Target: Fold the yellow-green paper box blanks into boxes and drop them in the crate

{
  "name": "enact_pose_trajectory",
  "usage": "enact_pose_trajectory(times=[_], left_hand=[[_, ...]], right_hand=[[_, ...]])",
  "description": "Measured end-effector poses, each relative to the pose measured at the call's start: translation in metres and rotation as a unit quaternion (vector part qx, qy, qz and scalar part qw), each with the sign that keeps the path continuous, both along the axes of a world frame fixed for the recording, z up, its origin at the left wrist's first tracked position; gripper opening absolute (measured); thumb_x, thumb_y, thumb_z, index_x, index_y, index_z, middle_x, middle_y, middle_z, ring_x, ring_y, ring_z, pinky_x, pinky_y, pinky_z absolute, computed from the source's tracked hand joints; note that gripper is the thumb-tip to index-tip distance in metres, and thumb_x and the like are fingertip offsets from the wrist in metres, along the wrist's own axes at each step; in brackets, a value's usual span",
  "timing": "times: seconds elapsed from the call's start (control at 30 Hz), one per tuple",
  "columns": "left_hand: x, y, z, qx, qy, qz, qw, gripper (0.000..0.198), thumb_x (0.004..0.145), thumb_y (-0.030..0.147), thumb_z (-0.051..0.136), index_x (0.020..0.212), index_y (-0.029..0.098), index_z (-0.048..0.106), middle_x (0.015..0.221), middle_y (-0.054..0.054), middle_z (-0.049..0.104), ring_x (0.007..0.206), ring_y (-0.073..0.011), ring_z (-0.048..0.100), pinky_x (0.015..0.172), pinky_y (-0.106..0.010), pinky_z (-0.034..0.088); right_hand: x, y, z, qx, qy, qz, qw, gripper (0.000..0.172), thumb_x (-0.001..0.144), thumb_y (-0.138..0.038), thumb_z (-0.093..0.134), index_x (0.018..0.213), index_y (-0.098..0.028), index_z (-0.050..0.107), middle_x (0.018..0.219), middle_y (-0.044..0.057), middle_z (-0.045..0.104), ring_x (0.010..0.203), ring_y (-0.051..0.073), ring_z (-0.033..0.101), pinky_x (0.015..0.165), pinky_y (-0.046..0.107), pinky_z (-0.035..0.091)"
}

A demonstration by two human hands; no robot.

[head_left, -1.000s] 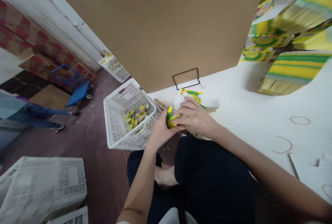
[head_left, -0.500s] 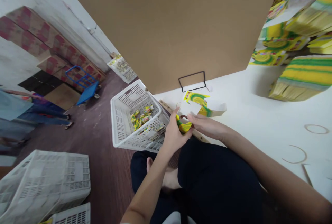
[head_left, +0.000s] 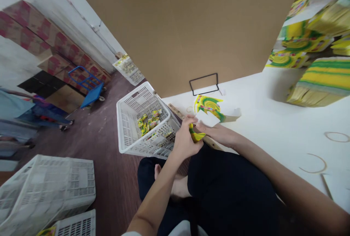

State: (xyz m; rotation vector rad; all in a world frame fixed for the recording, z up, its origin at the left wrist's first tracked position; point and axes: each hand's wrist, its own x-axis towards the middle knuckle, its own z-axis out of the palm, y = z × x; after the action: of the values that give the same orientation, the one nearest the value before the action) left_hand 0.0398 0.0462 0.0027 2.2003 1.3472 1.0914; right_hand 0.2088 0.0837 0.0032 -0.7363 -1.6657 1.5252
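Yellow-green carton (head_left: 196,136): small, held between both hands over the lap, at the near edge of the white table (head_left: 273,126).
Left hand (head_left: 185,142): fingers curled tight round the carton's left side.
Right hand (head_left: 218,134): fingertips pinched on its right end.
White plastic basket (head_left: 128,134): just left of the hands, with small matching boxes inside.
Printed carton blank (head_left: 209,104): flat on the table, just beyond the hands.

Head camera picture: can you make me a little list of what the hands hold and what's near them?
left hand: grips a small yellow-green carton
right hand: pinches the same carton from the other side
white basket: left of the hands, small yellow-green packs inside
table: white, with a printed flat carton lying beyond the hands
far right: stacks of flat cartons
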Motion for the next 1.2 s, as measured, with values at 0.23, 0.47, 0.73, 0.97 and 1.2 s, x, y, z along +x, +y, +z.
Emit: enact_pose_trajectory(times=[0.23, 0.47, 0.73, 0.97, 1.2], left_hand=[[0.004, 0.009, -0.014, 0.014, -0.002, 0.055, 0.998, 0.075, 0.071, 0.018, 0.069, 0.137, 0.017, 0.035, 0.132, -0.018, 0.047, 0.125, -0.0324, 0.056, 0.104, -0.048, 0.051], [-0.009, 0.005, -0.007, 0.024, -0.024, 0.143, 0.989, 0.059, 0.077, 0.034, 0.078, 0.127, 0.019, 0.052, 0.117, -0.012, 0.066, 0.107, -0.0273, 0.067, 0.093, -0.044, 0.055], [-0.038, 0.007, 0.021, 0.013, 0.002, 0.08, 0.997, 0.055, 0.07, 0.039, 0.084, 0.117, 0.018, 0.067, 0.107, -0.008, 0.076, 0.095, -0.0241, 0.073, 0.087, -0.038, 0.058], [-0.028, 0.006, 0.025, 0.102, 0.029, 0.109, 0.988, 0.054, 0.076, 0.041, 0.08, 0.122, 0.017, 0.064, 0.111, -0.01, 0.075, 0.098, -0.0246, 0.073, 0.087, -0.038, 0.059], [-0.014, 0.001, 0.005, 0.119, 0.012, 0.151, 0.981, 0.057, 0.077, 0.044, 0.081, 0.124, 0.017, 0.064, 0.109, -0.011, 0.075, 0.096, -0.0255, 0.073, 0.085, -0.04, 0.061]], right_hand=[[0.001, 0.003, 0.012, 0.219, -0.109, -0.044, 0.969, 0.063, 0.092, -0.018, 0.045, 0.154, -0.025, 0.047, 0.155, 0.007, 0.053, 0.142, 0.025, 0.053, 0.12, 0.048, 0.044], [0.007, 0.007, 0.013, 0.306, -0.139, -0.153, 0.929, 0.057, 0.099, -0.02, 0.043, 0.156, -0.016, 0.043, 0.157, 0.013, 0.048, 0.148, 0.026, 0.046, 0.122, 0.048, 0.043], [0.01, 0.009, 0.009, 0.305, -0.219, -0.094, 0.922, 0.04, 0.101, -0.03, 0.051, 0.139, -0.027, 0.064, 0.147, 0.013, 0.058, 0.134, 0.031, 0.06, 0.113, 0.056, 0.05], [0.006, 0.009, 0.005, 0.29, -0.13, -0.1, 0.943, 0.076, 0.102, -0.04, 0.048, 0.166, -0.025, 0.01, 0.17, 0.012, 0.023, 0.158, 0.03, 0.024, 0.127, 0.057, 0.029], [0.009, 0.009, 0.006, 0.317, -0.173, -0.106, 0.926, 0.069, 0.099, -0.021, 0.046, 0.164, -0.019, 0.022, 0.166, 0.013, 0.033, 0.154, 0.026, 0.034, 0.125, 0.051, 0.037]])
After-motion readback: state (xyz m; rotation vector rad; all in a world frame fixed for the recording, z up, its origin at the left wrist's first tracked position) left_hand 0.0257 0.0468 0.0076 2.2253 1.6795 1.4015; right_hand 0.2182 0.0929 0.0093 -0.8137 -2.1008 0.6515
